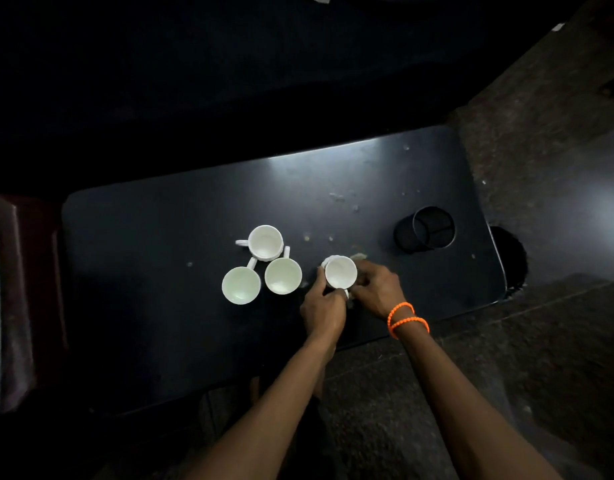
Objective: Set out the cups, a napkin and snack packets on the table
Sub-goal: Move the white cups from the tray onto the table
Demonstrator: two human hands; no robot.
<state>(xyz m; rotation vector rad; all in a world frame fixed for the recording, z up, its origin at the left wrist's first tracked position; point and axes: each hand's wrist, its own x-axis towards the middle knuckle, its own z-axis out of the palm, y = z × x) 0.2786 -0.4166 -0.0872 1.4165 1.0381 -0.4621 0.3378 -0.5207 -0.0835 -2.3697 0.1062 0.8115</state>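
Observation:
Three empty white cups stand bunched together on the dark table [160, 237]: one at the back [265, 242], one front left [241, 285], one front right [283, 275]. Just right of them is a fourth white cup [340, 271], with another white rim showing under its far-left edge. My left hand [322, 306] grips this cup from the left and near side. My right hand [376, 289], with orange bead bracelets at the wrist, holds it from the right. No napkin or snack packets are in view.
A black mesh holder [426, 230] stands near the table's right end. Pale specks and smears mark the tabletop around the cups. A dark stool or seat [25, 289] sits off the table's left edge. Speckled stone floor [540, 341] lies to the right and in front.

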